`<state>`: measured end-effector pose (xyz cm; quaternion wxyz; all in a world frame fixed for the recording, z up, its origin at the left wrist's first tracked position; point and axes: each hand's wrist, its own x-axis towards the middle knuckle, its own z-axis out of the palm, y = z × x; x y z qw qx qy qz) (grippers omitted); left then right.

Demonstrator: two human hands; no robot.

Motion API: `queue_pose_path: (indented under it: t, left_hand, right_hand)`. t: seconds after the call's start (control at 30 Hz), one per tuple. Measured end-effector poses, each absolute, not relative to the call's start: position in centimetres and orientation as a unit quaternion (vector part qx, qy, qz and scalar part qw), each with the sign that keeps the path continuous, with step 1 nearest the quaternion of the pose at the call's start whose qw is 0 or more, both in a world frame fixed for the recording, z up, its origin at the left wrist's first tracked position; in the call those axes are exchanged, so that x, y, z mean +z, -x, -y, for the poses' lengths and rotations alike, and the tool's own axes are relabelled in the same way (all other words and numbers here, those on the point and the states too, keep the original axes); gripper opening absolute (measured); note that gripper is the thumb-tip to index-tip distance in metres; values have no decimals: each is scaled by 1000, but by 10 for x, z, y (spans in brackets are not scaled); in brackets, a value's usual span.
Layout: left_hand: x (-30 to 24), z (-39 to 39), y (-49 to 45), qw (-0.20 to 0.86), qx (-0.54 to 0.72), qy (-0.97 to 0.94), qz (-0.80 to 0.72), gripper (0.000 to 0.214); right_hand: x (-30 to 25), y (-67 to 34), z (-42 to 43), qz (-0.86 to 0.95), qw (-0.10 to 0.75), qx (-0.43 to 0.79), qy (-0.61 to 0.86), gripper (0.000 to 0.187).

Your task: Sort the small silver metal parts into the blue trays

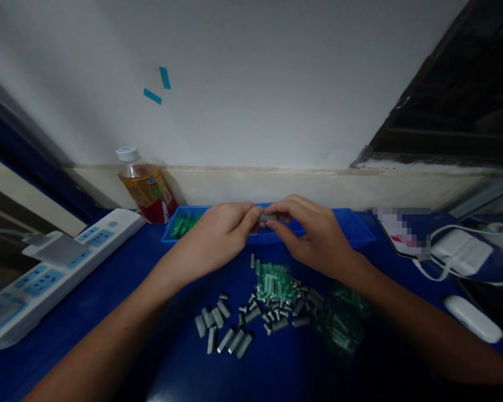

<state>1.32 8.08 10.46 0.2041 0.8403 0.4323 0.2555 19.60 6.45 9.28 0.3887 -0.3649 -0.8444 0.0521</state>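
Observation:
Between the fingertips of both hands is a grey metal hex standoff (269, 218), held level above the front edge of a long blue tray (354, 228). My left hand (225, 230) pinches its left end with thumb and finger. Closed on the right part is my right hand (316, 234), thumb below and fingers above; whether a screw sits in the piece is hidden. Loose hex standoffs (236, 341) and short screws (272, 316) lie on the blue table below. Among them is a clear green bag (275, 280) of metal pieces.
Another green bag (341, 329) lies by my right forearm. Small green bags (183, 224) sit in the tray's left end. A drink bottle (146, 187) and a power strip (88, 251) stand left. At right are a phone (402, 234), a white charger (463, 251) and a white case (473, 318).

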Motion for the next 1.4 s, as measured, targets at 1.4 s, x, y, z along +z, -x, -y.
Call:
queue_pose_path:
  t: [1.4]
  left_hand:
    - [13,-22,46,256,53,-850,-457,24]
  right_hand:
    - [29,-171,-166,866,70,87,487,15]
